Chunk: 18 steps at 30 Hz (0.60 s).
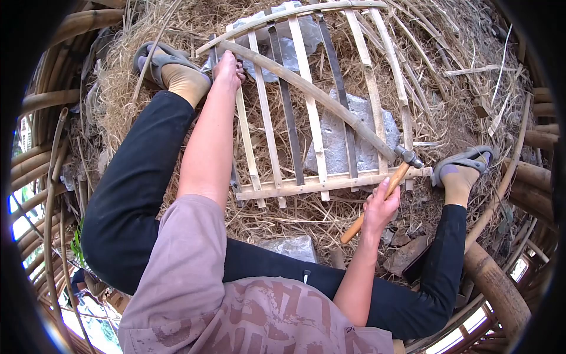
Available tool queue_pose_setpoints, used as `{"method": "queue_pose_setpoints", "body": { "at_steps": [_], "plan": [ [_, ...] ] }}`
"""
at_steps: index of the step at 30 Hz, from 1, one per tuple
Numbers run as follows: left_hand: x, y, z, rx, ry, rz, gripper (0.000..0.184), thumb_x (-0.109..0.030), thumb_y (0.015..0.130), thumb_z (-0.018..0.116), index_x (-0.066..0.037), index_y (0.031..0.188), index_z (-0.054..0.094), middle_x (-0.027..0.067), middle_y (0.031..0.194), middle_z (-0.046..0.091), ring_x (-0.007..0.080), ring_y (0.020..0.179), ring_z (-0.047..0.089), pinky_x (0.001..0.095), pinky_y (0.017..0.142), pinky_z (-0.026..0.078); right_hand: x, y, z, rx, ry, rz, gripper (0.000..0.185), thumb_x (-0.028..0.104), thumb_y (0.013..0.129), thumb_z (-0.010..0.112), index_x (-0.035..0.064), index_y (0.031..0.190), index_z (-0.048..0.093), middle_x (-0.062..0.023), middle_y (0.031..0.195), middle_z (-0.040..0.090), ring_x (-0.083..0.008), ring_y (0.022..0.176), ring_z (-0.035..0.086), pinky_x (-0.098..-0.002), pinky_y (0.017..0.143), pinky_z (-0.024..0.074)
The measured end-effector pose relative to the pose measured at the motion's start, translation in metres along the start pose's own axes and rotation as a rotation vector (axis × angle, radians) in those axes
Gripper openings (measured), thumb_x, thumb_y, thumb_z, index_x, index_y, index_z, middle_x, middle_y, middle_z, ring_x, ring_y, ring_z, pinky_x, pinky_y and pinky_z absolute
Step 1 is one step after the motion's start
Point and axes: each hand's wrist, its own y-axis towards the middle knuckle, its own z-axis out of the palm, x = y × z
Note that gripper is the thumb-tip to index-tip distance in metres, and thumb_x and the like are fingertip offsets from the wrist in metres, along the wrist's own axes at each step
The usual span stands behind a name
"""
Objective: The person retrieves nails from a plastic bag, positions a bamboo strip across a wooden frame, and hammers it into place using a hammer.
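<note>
A lattice of bamboo slats (306, 88) lies in front of me, pale and dark strips fixed between a curved top rail (295, 13) and a straight bottom rail (318, 184). Across it runs a diagonal bamboo strip (330, 106). My left hand (229, 69) is closed around the lattice's upper left edge, just under the diagonal strip's upper end; which piece the fingers grip is partly hidden. In my right hand (382, 206) is the wooden handle of a hammer (401, 174). Its metal head is beside the diagonal strip's lower right end.
Beneath the lattice are a grey stone block (354, 133) and crumpled clear plastic (283, 44). Dry straw (159, 130) covers the ground. My sandalled feet flank the lattice. Another block (289, 248) sits near my leg. Bamboo poles (498, 289) surround the spot.
</note>
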Motion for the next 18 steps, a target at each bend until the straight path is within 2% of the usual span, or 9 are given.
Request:
{"method": "queue_pose_setpoints", "body": {
  "at_steps": [6, 9, 12, 15, 18],
  "plan": [
    [0.003, -0.001, 0.001, 0.012, 0.043, 0.053, 0.037, -0.039, 0.1, 0.049, -0.005, 0.085, 0.055, 0.0043, 0.064, 0.05, 0.0099, 0.043, 0.041, 0.025, 0.038, 0.03, 0.003, -0.001, 0.001, -0.002, -0.014, -0.01, 0.024, 0.025, 0.105, 0.053, 0.0058, 0.091, 0.048, 0.0019, 0.064, 0.048, -0.0049, 0.046, 0.045, -0.0228, 0.039, 0.0349],
    [0.001, -0.005, -0.001, 0.027, -0.089, 0.021, 0.042, -0.044, 0.102, 0.05, -0.004, 0.087, 0.055, 0.0043, 0.064, 0.05, 0.0105, 0.044, 0.04, 0.0251, 0.038, 0.031, 0.005, -0.003, 0.001, -0.003, -0.014, -0.005, 0.024, 0.025, 0.105, 0.053, 0.0054, 0.091, 0.049, 0.0018, 0.064, 0.048, -0.0051, 0.047, 0.045, -0.0228, 0.04, 0.0353],
    [0.005, -0.003, 0.0, 0.049, 0.071, 0.108, 0.044, -0.046, 0.101, 0.056, -0.005, 0.087, 0.055, 0.0044, 0.065, 0.05, 0.0109, 0.044, 0.039, 0.0251, 0.039, 0.031, 0.004, -0.002, 0.0, 0.001, -0.024, -0.016, 0.025, 0.026, 0.105, 0.053, 0.0049, 0.091, 0.049, 0.0014, 0.064, 0.048, -0.0059, 0.048, 0.047, -0.0236, 0.041, 0.0365],
    [0.005, -0.001, -0.003, 0.071, 0.1, 0.129, 0.043, -0.046, 0.1, 0.058, -0.005, 0.088, 0.055, 0.0045, 0.066, 0.051, 0.0108, 0.045, 0.039, 0.0251, 0.039, 0.031, 0.004, -0.003, 0.001, -0.035, -0.064, -0.03, 0.027, 0.027, 0.104, 0.054, 0.0043, 0.09, 0.05, 0.0007, 0.063, 0.049, -0.0074, 0.049, 0.048, -0.0255, 0.043, 0.0379],
    [0.001, -0.011, 0.0, 0.027, 0.137, 0.171, 0.044, -0.045, 0.1, 0.058, -0.003, 0.091, 0.06, 0.0087, 0.068, 0.057, 0.0122, 0.044, 0.041, 0.0259, 0.037, 0.032, 0.003, -0.001, -0.001, -0.075, -0.076, -0.049, 0.031, 0.03, 0.103, 0.056, 0.0035, 0.089, 0.052, -0.0001, 0.061, 0.05, -0.0093, 0.049, 0.049, -0.0282, 0.044, 0.0387]
  ]
}}
